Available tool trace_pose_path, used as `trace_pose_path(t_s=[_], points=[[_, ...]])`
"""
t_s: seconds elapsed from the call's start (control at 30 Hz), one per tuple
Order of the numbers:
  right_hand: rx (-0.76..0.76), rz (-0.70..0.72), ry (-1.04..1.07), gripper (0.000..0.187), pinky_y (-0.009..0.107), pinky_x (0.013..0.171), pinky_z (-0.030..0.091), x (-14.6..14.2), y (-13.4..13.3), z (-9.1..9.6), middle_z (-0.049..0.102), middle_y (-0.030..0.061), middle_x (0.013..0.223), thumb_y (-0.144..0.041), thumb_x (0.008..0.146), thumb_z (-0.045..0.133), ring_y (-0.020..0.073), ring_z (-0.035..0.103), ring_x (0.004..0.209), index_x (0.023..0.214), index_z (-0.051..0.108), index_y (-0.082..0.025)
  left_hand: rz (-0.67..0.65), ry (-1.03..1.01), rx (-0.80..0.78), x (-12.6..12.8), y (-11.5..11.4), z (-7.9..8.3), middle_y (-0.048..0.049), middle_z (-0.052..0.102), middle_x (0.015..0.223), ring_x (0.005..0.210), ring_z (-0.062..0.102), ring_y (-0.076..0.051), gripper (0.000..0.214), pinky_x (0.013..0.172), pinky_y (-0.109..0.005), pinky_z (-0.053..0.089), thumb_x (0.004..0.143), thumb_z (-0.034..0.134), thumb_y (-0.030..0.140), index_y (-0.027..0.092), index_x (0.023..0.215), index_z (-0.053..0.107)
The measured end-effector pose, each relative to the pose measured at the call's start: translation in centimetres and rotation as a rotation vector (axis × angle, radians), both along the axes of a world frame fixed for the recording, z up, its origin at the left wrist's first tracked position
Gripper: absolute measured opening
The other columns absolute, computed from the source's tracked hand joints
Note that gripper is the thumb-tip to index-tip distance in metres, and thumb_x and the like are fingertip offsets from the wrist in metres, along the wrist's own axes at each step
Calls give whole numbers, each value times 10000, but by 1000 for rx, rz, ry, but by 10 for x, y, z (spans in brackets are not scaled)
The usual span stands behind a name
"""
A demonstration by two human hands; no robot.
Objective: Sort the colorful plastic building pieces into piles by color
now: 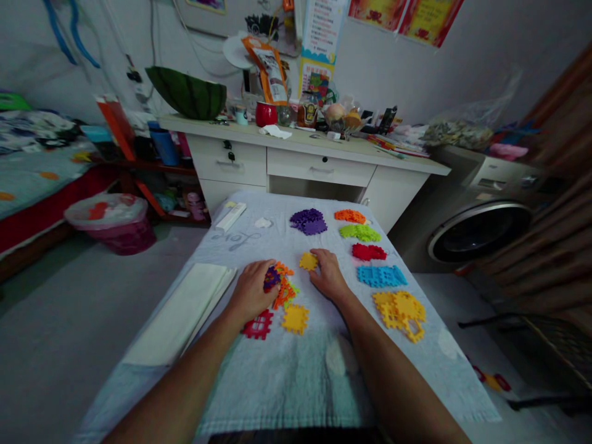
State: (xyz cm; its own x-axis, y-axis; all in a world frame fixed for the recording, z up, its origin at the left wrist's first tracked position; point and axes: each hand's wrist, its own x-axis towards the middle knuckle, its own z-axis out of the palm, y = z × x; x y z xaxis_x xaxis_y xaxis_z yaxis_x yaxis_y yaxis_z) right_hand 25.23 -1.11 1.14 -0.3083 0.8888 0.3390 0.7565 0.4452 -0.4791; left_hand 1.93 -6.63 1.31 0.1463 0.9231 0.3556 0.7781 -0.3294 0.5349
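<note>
My left hand [253,287] curls over a small mixed pile, its fingers and thumb around a purple interlocking plastic piece [271,277]. Orange pieces [285,295] of the same kind lie against it, with a bit of green under them. Between the thumb and fingers of my right hand [329,274] is a square yellow interlocking piece [308,261] with notched edges. Nearer to me, a second yellow square [295,319] and a red window-like piece [259,325] rest on the cloth. The undersides of both hands are hidden.
Along the right side of the cloth-covered table [296,382] are orange [350,216], lime green [360,232], red [369,251], blue [382,275] and yellow piles [401,311]. A purple pile [308,221] lies at the back. Folded white cloth [180,314] is at left.
</note>
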Motion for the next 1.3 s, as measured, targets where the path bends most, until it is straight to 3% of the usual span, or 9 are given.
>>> trace_pose_path(t_s=[0.23, 0.4, 0.67, 0.9, 1.3], points=[[-101, -78, -74, 520, 425, 999, 365, 1, 1, -2, 605, 121, 1226, -293, 775, 643, 262, 510, 1123, 1269, 540, -169, -25, -7, -27, 2, -1, 1, -117, 634, 1228, 1146, 573, -290, 529, 1023, -473, 436, 731, 610, 279, 174, 1246, 545], [-96, -73, -46, 498, 420, 976, 388, -1, -2, 3, 613, 111, 1185, -214, 756, 617, 250, 522, 1083, 1249, 551, -171, -36, -18, -37, 2, -1, 1, -102, 631, 1206, 1129, 568, -280, 546, 1011, -461, 432, 704, 618, 226, 187, 1242, 535], [-42, -70, 48, 614, 440, 1011, 401, 0, -1, 2, 571, 126, 1252, -62, 666, 508, 258, 502, 1134, 1274, 525, -148, -7, -30, -37, 4, 0, 2, -69, 610, 1167, 1101, 575, -271, 547, 998, -451, 434, 699, 648, 223, 231, 1235, 539], [-1, -61, 133, 651, 445, 1074, 383, 1, 2, -4, 539, 148, 1285, -51, 656, 482, 250, 494, 1189, 1301, 488, -137, -32, -152, -75, 5, -1, 3, -63, 548, 1187, 1113, 572, -224, 538, 1010, -378, 459, 742, 594, 178, 227, 1271, 507], [6, -73, 99, 634, 450, 1051, 400, 0, 3, -4, 554, 148, 1256, -77, 672, 510, 264, 502, 1159, 1303, 489, -135, 37, -190, 9, 4, 0, 9, -74, 509, 1247, 1200, 527, -235, 524, 1080, -392, 417, 761, 587, 182, 236, 1274, 497]])
